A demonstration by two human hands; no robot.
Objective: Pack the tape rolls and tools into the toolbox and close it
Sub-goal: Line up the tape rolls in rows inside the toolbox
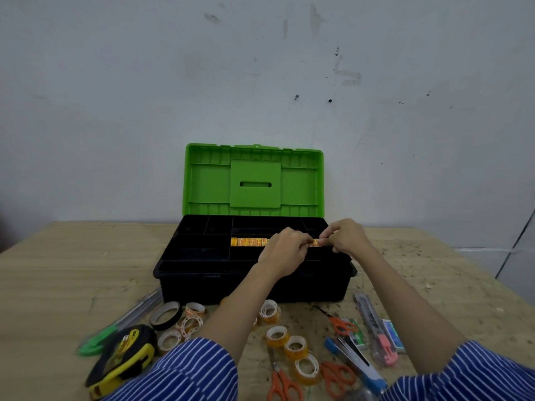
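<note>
From the head camera we are seeing the black plastic toolbox (202, 280) sitting open on the pale wooden table (58, 273), its green lid (301, 183) standing upright; our left hand (285, 253) and right hand (347, 237) are meeting over the tray, both pinching a small orange-labelled tape roll (316, 242) at the end of a row of orange tape rolls (249, 241); clear tape rolls (295, 347), orange-handled scissors (285, 384) and a yellow-and-black tape measure (121, 357) are lying in front of the box.

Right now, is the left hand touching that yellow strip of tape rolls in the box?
Touching. The head view shows the left hand pinching the yellow tape rolls at their right end.
</note>
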